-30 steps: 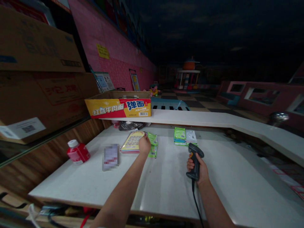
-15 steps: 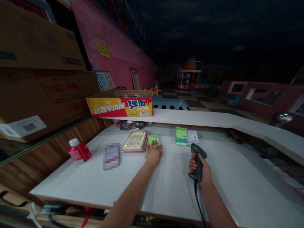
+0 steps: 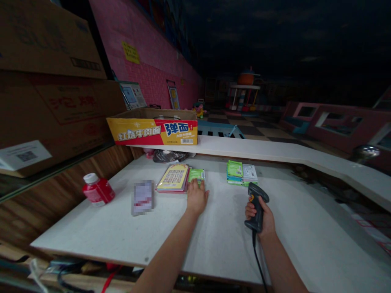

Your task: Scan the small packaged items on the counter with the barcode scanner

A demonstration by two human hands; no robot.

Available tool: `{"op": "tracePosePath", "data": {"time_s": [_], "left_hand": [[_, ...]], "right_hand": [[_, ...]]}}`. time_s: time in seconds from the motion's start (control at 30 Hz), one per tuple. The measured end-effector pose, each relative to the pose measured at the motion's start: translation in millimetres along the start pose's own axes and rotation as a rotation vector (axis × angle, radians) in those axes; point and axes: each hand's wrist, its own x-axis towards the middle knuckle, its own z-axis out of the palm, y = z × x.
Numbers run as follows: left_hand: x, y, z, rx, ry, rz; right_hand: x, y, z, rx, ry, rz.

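Observation:
My left hand (image 3: 197, 198) lies on the lower part of a green packet (image 3: 197, 175), its fingers stretched out over it and not wrapped round it. Just left of that packet is a stack of cards or booklets with a yellow cover (image 3: 174, 178). My right hand (image 3: 266, 219) grips a black barcode scanner (image 3: 257, 207) by its handle, and its cord (image 3: 256, 252) runs down toward me. Beyond the scanner sits a stack of green and white packets (image 3: 241, 173). Part of the packet under my left hand is hidden.
On the white table (image 3: 122, 236) stand a red bottle with a white cap (image 3: 98, 190) and a small blurred-out pack (image 3: 142, 197). A yellow and red open carton (image 3: 152, 131) rests on the raised ledge (image 3: 259, 146). Big cardboard boxes (image 3: 58, 101) are stacked at the left.
The view has tilted down slightly. My left hand has drawn back a little on the green packet, with its thumb closer in. My right hand keeps hold of the barcode scanner.

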Motion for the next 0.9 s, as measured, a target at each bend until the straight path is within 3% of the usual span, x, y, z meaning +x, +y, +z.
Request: {"op": "tracePosePath", "data": {"time_s": [0.43,0.7,0.8,0.9], "left_hand": [[0,-5,13,-0.035,0.08,0.023],[6,3,-2,-0.175,0.258,0.135],[23,22,-3,-0.359,0.204,0.153],[52,49,2,-0.584,0.055,0.04]], "right_hand": [[-1,0,4,0.017,0.03,-0.01],[2,2,8,0.049,0.058,-0.02],[5,3,8,0.058,0.064,-0.019],[6,3,8,0.062,0.07,-0.008]]}}
